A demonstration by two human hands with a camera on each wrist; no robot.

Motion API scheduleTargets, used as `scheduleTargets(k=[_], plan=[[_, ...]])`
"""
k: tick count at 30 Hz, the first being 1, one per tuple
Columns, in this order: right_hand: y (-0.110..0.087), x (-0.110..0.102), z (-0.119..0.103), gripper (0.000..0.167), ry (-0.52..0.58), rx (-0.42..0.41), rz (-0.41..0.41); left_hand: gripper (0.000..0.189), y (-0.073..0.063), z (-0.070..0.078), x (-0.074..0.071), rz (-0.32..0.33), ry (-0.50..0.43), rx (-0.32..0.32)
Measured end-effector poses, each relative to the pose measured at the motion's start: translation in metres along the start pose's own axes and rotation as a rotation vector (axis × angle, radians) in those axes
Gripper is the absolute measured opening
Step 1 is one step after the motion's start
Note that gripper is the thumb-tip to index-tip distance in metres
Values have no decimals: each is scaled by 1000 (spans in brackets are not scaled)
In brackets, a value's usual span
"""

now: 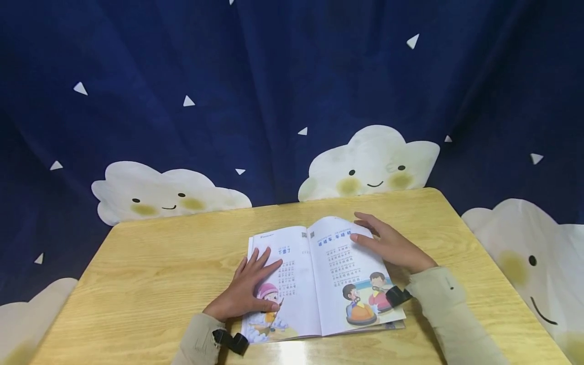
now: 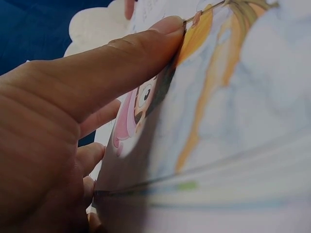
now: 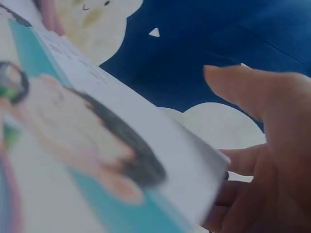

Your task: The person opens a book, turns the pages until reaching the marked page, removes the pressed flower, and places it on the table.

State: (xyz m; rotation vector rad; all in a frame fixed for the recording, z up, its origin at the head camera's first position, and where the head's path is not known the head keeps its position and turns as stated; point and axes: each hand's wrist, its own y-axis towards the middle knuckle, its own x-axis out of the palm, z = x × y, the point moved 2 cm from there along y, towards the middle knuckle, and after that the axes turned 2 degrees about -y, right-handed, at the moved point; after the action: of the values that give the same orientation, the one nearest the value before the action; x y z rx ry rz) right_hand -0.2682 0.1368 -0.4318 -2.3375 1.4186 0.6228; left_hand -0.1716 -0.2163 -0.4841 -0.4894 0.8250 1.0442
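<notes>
An open picture book [image 1: 298, 309] lies on the wooden table, with printed text and coloured drawings on both pages. My left hand [image 1: 248, 289] rests on the left page with fingers spread. Up close in the left wrist view, the left thumb [image 2: 131, 60] lies over the drawing of a child in a pink hat. At the outer edge of the right page [image 1: 337, 294] is my right hand [image 1: 392, 246]. In the right wrist view, its thumb [image 3: 238, 85] stands apart from the page [image 3: 189, 155], while other fingers touch the edge from behind.
The light wooden table [image 1: 150, 274] extends around the book on both sides. Behind it hangs a dark blue curtain [image 1: 274, 101] with white triangles and smiling clouds. Each wrist wears a black strap mount [image 1: 231, 341] over a beige sleeve.
</notes>
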Motion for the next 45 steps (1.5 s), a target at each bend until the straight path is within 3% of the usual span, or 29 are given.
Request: scheduleTargets(k=[4, 14, 20, 30, 38, 45], plan=[[-2, -7, 2, 66, 23, -36, 52, 98, -1, 1, 0, 7, -12, 4], [-7, -18, 3, 47, 117, -148, 35, 97, -2, 0, 2, 14, -34, 9], [-11, -21, 1, 57, 130, -217, -16, 97, -2, 1, 1, 32, -38, 34], [-15, -20, -3, 70, 68, -220, 0, 98, -2, 2, 1, 9, -26, 4], [-19, -20, -7, 84, 10, -176, 36, 97, -3, 1, 2, 8, -18, 22], [-24, -8, -23, 79, -88, -176, 1, 97, -3, 1, 2, 10, -13, 21]])
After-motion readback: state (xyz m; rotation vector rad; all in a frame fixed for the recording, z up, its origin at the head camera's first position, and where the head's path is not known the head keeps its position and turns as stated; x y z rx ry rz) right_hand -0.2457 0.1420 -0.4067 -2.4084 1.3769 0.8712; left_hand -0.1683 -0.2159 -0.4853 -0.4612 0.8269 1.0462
